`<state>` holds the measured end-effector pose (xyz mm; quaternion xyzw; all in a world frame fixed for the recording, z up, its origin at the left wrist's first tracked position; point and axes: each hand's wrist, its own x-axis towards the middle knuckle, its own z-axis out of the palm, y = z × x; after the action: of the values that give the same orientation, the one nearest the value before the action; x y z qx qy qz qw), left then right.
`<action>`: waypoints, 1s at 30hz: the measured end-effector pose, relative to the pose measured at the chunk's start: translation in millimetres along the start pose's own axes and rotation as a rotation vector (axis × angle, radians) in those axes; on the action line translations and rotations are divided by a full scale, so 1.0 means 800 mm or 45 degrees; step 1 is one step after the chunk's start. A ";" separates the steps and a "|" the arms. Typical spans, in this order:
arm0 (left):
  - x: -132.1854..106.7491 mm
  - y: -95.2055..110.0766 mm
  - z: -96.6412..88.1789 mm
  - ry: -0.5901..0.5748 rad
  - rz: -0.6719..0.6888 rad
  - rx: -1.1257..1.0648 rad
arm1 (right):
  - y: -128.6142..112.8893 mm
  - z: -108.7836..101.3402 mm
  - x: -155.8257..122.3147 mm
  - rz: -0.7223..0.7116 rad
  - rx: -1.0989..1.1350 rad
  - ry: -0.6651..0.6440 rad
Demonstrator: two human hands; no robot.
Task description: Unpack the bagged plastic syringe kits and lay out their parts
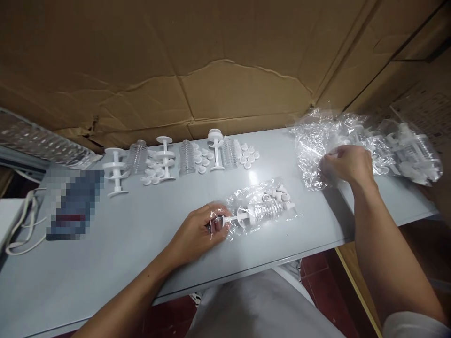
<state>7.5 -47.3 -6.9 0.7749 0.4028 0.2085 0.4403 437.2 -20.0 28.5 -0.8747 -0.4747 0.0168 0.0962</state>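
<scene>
My left hand [199, 230] is closed around the left end of a clear plastic bag [243, 199] lying on the table. Inside that bag are a white plunger [243, 216], a clear ribbed tube [268, 211] and several small white nozzle-like pieces [281, 193]. Over to the right, my right hand [352, 164] has its fingers pinched on crinkled clear plastic bags [312, 145] at the back edge. Its fingertips are partly lost in the shiny film, with a bit of white showing by them.
Along the back stand white plungers [116, 171], clear ribbed tubes [187, 157] and several white caps [248, 155]. Filled bags [417, 152] lie at the far right. Cardboard [225, 94] walls the grey table [148, 206] behind. White cables [26, 225] and a blurred dark item [75, 206] are at left.
</scene>
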 end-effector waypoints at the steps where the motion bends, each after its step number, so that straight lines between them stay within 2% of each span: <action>1: 0.000 0.000 0.000 0.003 0.004 0.000 | 0.000 -0.001 0.003 -0.004 -0.024 0.007; 6: 0.001 0.000 0.000 -0.001 0.029 0.005 | 0.001 0.006 0.024 -0.053 -0.180 -0.019; 10: 0.000 -0.002 0.001 -0.011 0.023 -0.004 | 0.015 0.015 0.041 -0.130 -0.284 -0.004; 14: -0.001 -0.005 0.002 -0.018 0.021 -0.007 | 0.035 0.011 0.054 -0.129 -0.333 0.040; 18: 0.000 -0.004 0.002 -0.015 0.032 0.004 | 0.042 0.004 0.066 -0.150 -0.330 0.030; 22: 0.001 -0.004 0.002 -0.010 0.039 0.025 | 0.042 -0.013 0.084 -0.053 -0.327 0.048; 26: 0.002 -0.003 0.002 -0.014 0.021 0.014 | 0.042 -0.038 0.106 0.141 -0.361 0.091; 30: 0.004 0.001 0.001 -0.015 0.005 -0.014 | 0.042 -0.050 0.113 0.234 -0.294 0.091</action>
<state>10.0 -45.2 -6.6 0.7744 0.3975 0.2069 0.4466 519.3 31.6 67.6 -0.9197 -0.3878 -0.0602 0.0099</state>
